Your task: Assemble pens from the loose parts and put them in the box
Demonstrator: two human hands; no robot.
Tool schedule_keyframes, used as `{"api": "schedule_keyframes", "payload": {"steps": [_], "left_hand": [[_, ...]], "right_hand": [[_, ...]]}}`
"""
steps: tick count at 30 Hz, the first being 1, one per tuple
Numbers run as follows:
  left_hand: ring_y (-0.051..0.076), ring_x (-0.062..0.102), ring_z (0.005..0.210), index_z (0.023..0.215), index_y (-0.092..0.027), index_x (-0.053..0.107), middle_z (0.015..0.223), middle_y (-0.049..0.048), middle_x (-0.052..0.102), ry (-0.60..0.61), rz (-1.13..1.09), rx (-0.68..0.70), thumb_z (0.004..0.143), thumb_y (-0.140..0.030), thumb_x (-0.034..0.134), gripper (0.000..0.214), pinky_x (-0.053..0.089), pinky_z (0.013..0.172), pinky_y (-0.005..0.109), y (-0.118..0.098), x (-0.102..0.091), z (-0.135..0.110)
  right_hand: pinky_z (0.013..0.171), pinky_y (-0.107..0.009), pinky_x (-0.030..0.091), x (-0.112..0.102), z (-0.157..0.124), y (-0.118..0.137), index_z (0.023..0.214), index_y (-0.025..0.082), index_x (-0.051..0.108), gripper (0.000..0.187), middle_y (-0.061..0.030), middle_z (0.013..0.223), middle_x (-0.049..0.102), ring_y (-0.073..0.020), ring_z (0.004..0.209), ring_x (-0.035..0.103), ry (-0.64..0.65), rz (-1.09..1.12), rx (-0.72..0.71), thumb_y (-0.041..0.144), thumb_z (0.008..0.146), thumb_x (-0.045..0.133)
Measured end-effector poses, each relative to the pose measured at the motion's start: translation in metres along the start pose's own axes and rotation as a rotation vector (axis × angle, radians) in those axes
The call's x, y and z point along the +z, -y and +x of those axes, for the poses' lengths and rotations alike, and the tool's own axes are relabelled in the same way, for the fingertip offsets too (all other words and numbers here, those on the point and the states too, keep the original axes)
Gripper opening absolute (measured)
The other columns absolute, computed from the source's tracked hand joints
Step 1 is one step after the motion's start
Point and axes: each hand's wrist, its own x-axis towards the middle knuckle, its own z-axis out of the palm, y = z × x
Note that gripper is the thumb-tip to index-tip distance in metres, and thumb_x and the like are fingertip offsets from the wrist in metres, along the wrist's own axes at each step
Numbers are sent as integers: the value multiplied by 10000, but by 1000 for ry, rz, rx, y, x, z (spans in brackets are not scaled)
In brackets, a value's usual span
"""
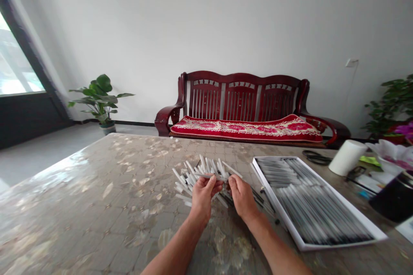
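Over a loose pile of pens [183, 177], my left hand [204, 193] pinches a slim, greyish translucent pen [206, 176] between thumb and fingers. The pen lies nearly level and points toward my right hand [241, 195]. That hand's fingers are closed at the pen's right end; whether they grip the pen itself or a small part on it is hidden. Pale tubes and dark pieces fan out on the table beneath and behind both hands. To the right, a shallow white box [292, 227] holds many similar pens, laid side by side in rows.
A patterned cover lies on the table [106, 206]. Right of the box are black scissors [316, 157], a white roll [347, 157] and a black container [392, 197]. Beyond the table stand a red wooden bench [243, 99] and a potted plant [101, 99].
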Motion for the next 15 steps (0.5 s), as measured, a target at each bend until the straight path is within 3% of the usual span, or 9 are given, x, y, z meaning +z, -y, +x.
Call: {"api": "schedule_keyframes", "payload": {"steps": [3, 8, 13, 15], "left_hand": [[128, 676, 618, 777, -144, 619, 661, 3, 681, 11, 2, -19, 516, -373, 880, 434, 550, 591, 210, 0, 0, -1], [126, 671, 603, 769, -143, 623, 645, 3, 678, 30, 22, -38, 508, -393, 881, 444, 546, 571, 205, 1, 0, -2], [122, 672, 606, 764, -147, 620, 654, 0, 677, 4, -1, -44, 497, -386, 888, 447, 555, 591, 212, -1, 0, -2], [127, 676, 609, 768, -146, 622, 648, 2, 676, 16, 12, -43, 496, -386, 888, 450, 554, 587, 212, 0, 0, -2]], "right_hand": [[577, -283, 342, -1, 0, -2, 718, 248, 531, 311, 1, 636, 582, -177, 602, 529, 12, 45, -26, 440, 927, 404], [486, -270, 331, 0, 0, -10, 580, 241, 476, 495, 16, 474, 495, -153, 450, 486, 81, 129, 136, 531, 944, 308], [562, -254, 364, -2, -1, -8, 732, 221, 553, 343, 0, 644, 607, -161, 602, 546, 68, 37, -37, 480, 921, 431], [543, -255, 346, -2, -1, -7, 680, 224, 528, 373, 7, 593, 575, -155, 566, 528, 59, 27, -16, 478, 927, 411]]}}
